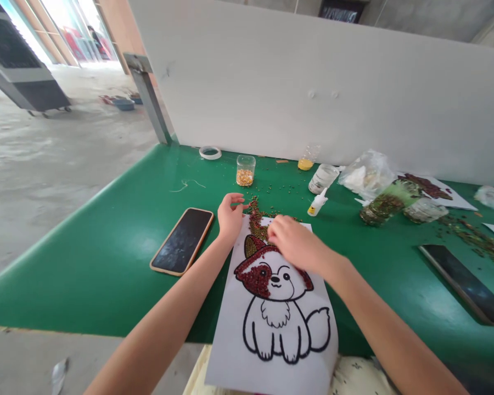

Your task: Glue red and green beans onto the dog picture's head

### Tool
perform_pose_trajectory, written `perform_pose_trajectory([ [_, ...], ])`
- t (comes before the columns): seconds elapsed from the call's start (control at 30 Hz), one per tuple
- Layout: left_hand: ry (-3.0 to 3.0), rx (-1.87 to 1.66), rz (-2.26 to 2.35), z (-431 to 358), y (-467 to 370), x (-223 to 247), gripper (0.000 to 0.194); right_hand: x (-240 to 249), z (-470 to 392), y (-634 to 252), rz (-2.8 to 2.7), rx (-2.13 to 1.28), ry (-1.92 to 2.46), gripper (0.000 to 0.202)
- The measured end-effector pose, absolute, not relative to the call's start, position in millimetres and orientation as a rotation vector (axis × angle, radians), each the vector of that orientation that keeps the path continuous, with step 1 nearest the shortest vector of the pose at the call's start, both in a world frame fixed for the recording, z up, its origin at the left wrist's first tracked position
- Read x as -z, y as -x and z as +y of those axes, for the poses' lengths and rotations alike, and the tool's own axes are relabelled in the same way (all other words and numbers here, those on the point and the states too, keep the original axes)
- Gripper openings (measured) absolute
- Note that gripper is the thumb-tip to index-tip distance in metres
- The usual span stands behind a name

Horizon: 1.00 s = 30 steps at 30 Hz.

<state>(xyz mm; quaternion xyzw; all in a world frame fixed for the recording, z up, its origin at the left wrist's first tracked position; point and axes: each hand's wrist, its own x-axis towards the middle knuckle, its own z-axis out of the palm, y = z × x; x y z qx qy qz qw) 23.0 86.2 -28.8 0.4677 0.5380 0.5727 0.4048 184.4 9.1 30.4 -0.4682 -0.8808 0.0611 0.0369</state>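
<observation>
A paper with a cartoon dog drawing [275,334] hangs partly over the table's front edge. Dark red beans [255,282] cover part of the dog's head, and green ones fill its left ear. A loose pile of red and green beans [255,219] spreads over the paper's top edge onto the table. My left hand [230,216] is beside this pile, fingers apart and nothing seen in them. Above the dog's head, my right hand [292,238] has its fingers drawn together at the pile's edge; whatever they hold is hidden.
Left of the paper lies a phone [181,241]; another phone [465,282] is at right. Behind are a cup of corn kernels [245,173], a tape roll [210,153], a glue bottle [318,203] and a tipped jar of green beans [381,206]. A white panel [271,88] borders the back.
</observation>
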Motion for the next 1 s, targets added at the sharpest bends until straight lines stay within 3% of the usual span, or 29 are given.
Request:
perform_pose_trajectory([
  [0.13,-1.188,-1.447,1.353,86,-23,29,0.024,-25,-20,-151,-2.873,-0.170,1.104,0.015],
  [1.0,-1.209,-1.450,1.346,86,-24,30,0.024,-16,-17,-149,-2.854,-0.156,1.016,0.018],
])
